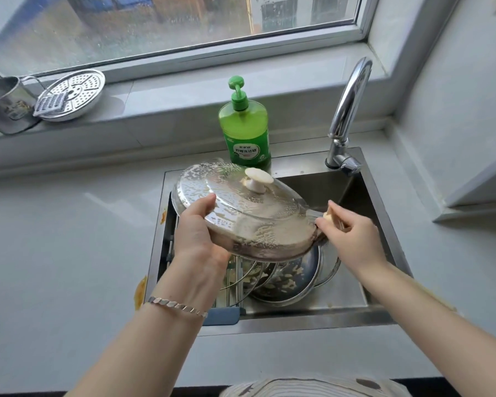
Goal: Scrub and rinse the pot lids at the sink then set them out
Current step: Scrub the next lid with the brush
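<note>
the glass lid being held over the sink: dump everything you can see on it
The round clear-glass lid has a shiny rim and a cream mushroom-shaped knob, and its top is streaked with soapy foam. It is held tilted above the steel sink, over other dirty lids. The left hand grips its left edge, thumb on top. The right hand pinches a small pale-yellow scrubbing pad against its right rim.

A lid (249, 213) tilts over the sink (298, 319), the left hand (198, 242) gripping its left edge, the right hand (352, 239) pinching a pad (328, 216) at its right edge; more lids (287, 279) lie in the sink below, bottle (245, 133) and tap (347, 110) behind.
</note>
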`<state>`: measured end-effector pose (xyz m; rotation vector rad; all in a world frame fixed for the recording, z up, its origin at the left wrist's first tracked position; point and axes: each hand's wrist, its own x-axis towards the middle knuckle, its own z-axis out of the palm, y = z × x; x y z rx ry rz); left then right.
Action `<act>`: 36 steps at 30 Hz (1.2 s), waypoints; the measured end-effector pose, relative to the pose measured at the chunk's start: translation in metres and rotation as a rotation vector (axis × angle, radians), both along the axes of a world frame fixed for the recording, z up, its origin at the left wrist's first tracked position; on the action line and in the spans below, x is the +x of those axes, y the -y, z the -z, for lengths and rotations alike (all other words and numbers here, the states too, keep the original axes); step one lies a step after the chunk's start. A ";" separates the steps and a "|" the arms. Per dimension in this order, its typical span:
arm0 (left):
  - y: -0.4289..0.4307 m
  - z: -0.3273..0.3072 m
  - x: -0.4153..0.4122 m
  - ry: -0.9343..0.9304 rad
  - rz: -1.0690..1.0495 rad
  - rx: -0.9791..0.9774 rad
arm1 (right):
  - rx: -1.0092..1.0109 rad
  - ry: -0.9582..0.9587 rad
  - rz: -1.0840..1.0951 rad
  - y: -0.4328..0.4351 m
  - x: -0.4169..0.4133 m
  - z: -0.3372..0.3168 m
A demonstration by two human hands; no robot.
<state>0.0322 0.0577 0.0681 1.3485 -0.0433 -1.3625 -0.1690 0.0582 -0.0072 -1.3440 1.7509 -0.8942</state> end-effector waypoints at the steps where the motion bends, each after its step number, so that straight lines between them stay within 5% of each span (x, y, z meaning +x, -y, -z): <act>1: -0.001 0.001 -0.001 -0.002 0.011 0.004 | -0.018 -0.053 -0.011 -0.002 0.001 0.000; 5: 0.005 0.000 0.004 0.019 0.037 -0.030 | -0.149 0.032 -0.152 -0.023 0.012 0.000; 11: 0.006 0.003 0.011 0.125 0.285 0.018 | 0.235 0.138 -0.002 0.009 -0.032 0.019; 23: 0.018 0.019 0.016 0.102 0.706 0.186 | 0.208 0.366 -0.277 0.003 -0.004 -0.010; 26: 0.019 0.019 0.013 0.102 0.755 0.169 | 0.195 0.281 -0.289 -0.001 0.007 -0.011; 32: 0.008 0.020 0.004 0.023 0.696 0.029 | 0.160 0.049 -0.073 0.005 0.013 -0.006; 36: -0.031 0.040 -0.025 0.096 0.609 -0.098 | 0.195 0.178 0.100 0.021 0.018 -0.006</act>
